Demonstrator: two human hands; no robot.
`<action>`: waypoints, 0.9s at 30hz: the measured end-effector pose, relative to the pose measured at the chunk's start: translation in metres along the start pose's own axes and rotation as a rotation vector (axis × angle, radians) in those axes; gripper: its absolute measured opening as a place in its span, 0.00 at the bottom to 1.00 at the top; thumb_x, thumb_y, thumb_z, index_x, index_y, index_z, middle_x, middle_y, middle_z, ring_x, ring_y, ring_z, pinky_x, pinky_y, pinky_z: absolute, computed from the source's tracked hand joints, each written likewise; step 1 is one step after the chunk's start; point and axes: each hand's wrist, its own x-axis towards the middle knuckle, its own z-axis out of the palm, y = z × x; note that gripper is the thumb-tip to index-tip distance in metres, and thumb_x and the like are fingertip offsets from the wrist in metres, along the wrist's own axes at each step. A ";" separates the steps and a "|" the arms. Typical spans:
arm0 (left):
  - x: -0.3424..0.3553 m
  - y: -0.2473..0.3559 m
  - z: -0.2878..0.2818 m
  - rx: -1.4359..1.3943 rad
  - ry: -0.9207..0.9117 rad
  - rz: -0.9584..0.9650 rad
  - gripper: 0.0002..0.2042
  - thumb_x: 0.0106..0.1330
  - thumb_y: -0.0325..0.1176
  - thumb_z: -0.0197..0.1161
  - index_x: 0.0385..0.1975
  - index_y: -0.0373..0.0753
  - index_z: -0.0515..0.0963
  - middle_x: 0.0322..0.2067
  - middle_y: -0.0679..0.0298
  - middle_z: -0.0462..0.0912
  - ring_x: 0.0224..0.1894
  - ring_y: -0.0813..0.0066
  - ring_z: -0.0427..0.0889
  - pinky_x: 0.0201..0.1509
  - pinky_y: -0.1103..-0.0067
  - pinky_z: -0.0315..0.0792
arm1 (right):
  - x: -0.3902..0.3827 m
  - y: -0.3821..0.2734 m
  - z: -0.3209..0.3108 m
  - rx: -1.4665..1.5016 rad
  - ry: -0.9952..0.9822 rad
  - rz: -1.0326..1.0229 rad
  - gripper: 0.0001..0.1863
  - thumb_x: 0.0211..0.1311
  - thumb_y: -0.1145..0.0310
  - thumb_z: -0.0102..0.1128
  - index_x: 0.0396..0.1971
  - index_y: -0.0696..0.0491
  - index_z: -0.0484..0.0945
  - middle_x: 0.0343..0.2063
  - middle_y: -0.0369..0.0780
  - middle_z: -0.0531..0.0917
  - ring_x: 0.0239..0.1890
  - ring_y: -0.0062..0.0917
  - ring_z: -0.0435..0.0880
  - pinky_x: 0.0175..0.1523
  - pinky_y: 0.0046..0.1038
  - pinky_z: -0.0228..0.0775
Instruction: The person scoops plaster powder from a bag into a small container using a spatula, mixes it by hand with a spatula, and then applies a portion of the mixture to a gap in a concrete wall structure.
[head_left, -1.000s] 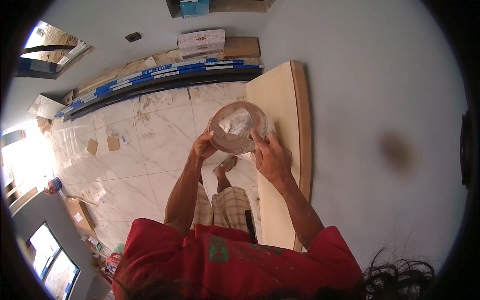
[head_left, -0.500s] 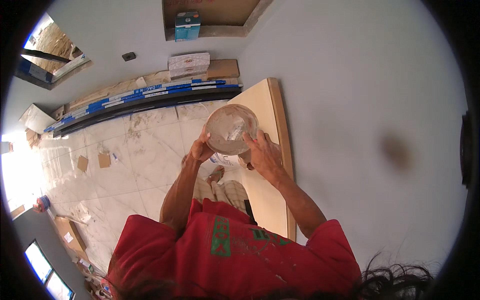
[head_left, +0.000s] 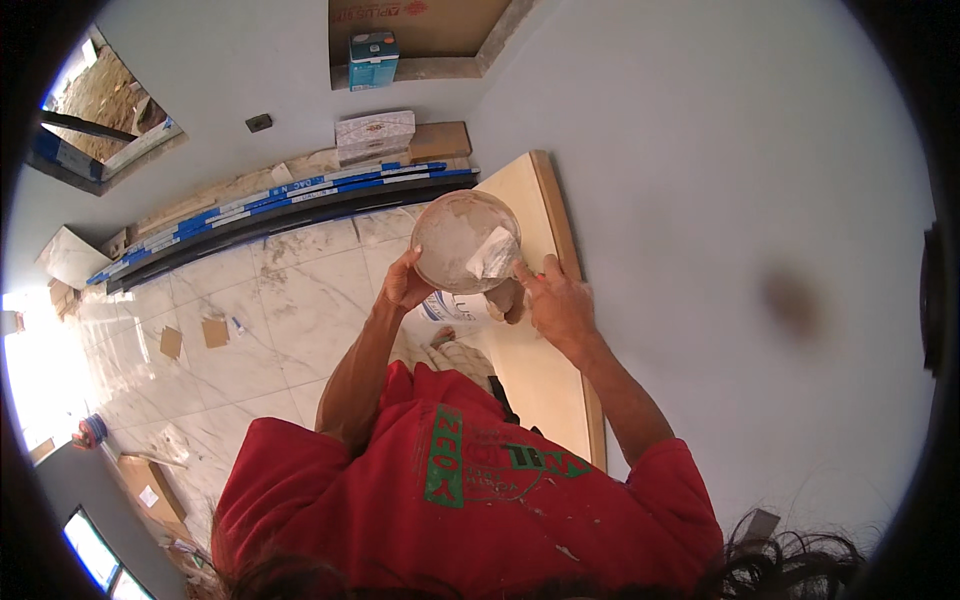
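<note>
Pan (head_left: pixel 450 238) between left hand (head_left: pixel 407 282) and right hand (head_left: pixel 560 305) | left pinches pan's left rim | right clasps scraper (head_left: pixel 494 254), tilted over pan's right

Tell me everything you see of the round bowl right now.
The round bowl is dull pinkish-brown, smeared inside with pale, paste-like stuff; its material is unclear. Its open side faces the camera, a white bucket partly hidden behind it. The left hand grips its left edge; a pale flat tool in the right hand overlaps its right side.
</note>
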 end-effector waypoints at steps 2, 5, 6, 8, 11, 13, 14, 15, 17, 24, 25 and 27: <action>-0.008 0.000 -0.001 0.008 0.002 0.019 0.46 0.57 0.50 0.68 0.72 0.42 0.49 0.68 0.50 0.59 0.69 0.49 0.61 0.68 0.45 0.59 | -0.007 -0.005 -0.009 -0.004 0.001 0.039 0.32 0.48 0.67 0.71 0.58 0.46 0.75 0.41 0.42 0.72 0.50 0.37 0.77 0.45 0.41 0.77; -0.018 -0.004 -0.001 -0.020 -0.011 -0.001 0.46 0.58 0.52 0.67 0.72 0.43 0.50 0.69 0.50 0.58 0.69 0.49 0.61 0.68 0.44 0.59 | -0.013 -0.013 -0.016 0.087 0.043 0.078 0.32 0.48 0.68 0.70 0.58 0.46 0.75 0.42 0.43 0.73 0.50 0.38 0.77 0.45 0.42 0.77; -0.021 -0.006 0.000 -0.018 -0.013 -0.005 0.46 0.58 0.52 0.67 0.72 0.43 0.50 0.69 0.50 0.58 0.69 0.49 0.61 0.68 0.44 0.59 | -0.013 -0.016 -0.016 0.082 0.048 0.085 0.32 0.48 0.68 0.70 0.58 0.46 0.75 0.42 0.43 0.73 0.50 0.38 0.77 0.45 0.42 0.77; -0.025 -0.009 0.000 -0.101 -0.051 -0.043 0.44 0.59 0.54 0.65 0.72 0.43 0.52 0.68 0.52 0.61 0.70 0.52 0.61 0.69 0.46 0.57 | -0.012 -0.021 -0.014 0.148 0.022 0.094 0.30 0.50 0.70 0.67 0.58 0.47 0.74 0.43 0.44 0.73 0.51 0.40 0.77 0.46 0.42 0.77; -0.030 -0.013 0.000 -0.067 0.037 -0.078 0.43 0.60 0.56 0.63 0.72 0.44 0.52 0.69 0.53 0.60 0.69 0.51 0.61 0.68 0.45 0.57 | -0.007 -0.032 -0.005 0.181 -0.007 0.126 0.29 0.51 0.73 0.63 0.58 0.50 0.74 0.46 0.46 0.74 0.52 0.41 0.78 0.49 0.41 0.77; -0.035 -0.017 0.001 -0.041 0.009 -0.066 0.43 0.61 0.56 0.62 0.72 0.44 0.52 0.69 0.53 0.59 0.69 0.50 0.61 0.67 0.45 0.58 | -0.007 -0.042 0.003 0.182 0.023 0.138 0.31 0.51 0.73 0.64 0.59 0.48 0.74 0.45 0.45 0.74 0.51 0.41 0.79 0.50 0.41 0.76; -0.036 -0.017 0.003 -0.020 -0.017 -0.056 0.43 0.62 0.57 0.61 0.73 0.45 0.51 0.70 0.53 0.58 0.69 0.50 0.61 0.66 0.44 0.59 | -0.005 -0.046 0.005 0.168 0.070 0.143 0.33 0.50 0.73 0.65 0.61 0.47 0.73 0.44 0.45 0.75 0.50 0.41 0.80 0.50 0.41 0.76; -0.038 -0.019 0.003 -0.012 -0.011 -0.053 0.43 0.62 0.57 0.61 0.73 0.45 0.51 0.70 0.53 0.58 0.69 0.50 0.61 0.66 0.44 0.59 | -0.005 -0.049 0.011 0.186 0.081 0.140 0.33 0.50 0.73 0.65 0.61 0.47 0.73 0.44 0.45 0.75 0.50 0.41 0.80 0.50 0.41 0.76; -0.041 -0.022 0.006 0.009 -0.007 -0.078 0.42 0.62 0.57 0.60 0.73 0.46 0.51 0.70 0.54 0.58 0.69 0.50 0.60 0.66 0.43 0.59 | -0.002 -0.054 0.018 0.167 0.070 0.224 0.33 0.49 0.73 0.65 0.60 0.49 0.73 0.49 0.47 0.75 0.51 0.42 0.79 0.51 0.41 0.76; -0.040 -0.041 0.015 0.037 -0.038 -0.052 0.43 0.62 0.58 0.60 0.73 0.45 0.52 0.70 0.55 0.59 0.70 0.51 0.60 0.67 0.43 0.57 | 0.002 -0.060 0.040 0.203 0.056 0.256 0.31 0.52 0.74 0.62 0.60 0.54 0.71 0.56 0.53 0.72 0.55 0.46 0.77 0.54 0.43 0.75; -0.039 -0.042 0.016 0.042 -0.029 -0.061 0.43 0.62 0.58 0.61 0.73 0.45 0.52 0.70 0.55 0.59 0.70 0.51 0.60 0.67 0.43 0.57 | 0.003 -0.061 0.040 0.209 0.040 0.242 0.30 0.53 0.74 0.61 0.60 0.53 0.72 0.55 0.53 0.72 0.55 0.46 0.77 0.53 0.44 0.75; -0.040 -0.048 0.017 0.052 -0.015 -0.072 0.43 0.62 0.58 0.61 0.73 0.45 0.52 0.70 0.55 0.59 0.70 0.51 0.60 0.67 0.43 0.58 | -0.001 -0.062 0.042 0.223 0.023 0.228 0.29 0.54 0.74 0.61 0.60 0.53 0.72 0.55 0.53 0.72 0.56 0.47 0.77 0.53 0.45 0.75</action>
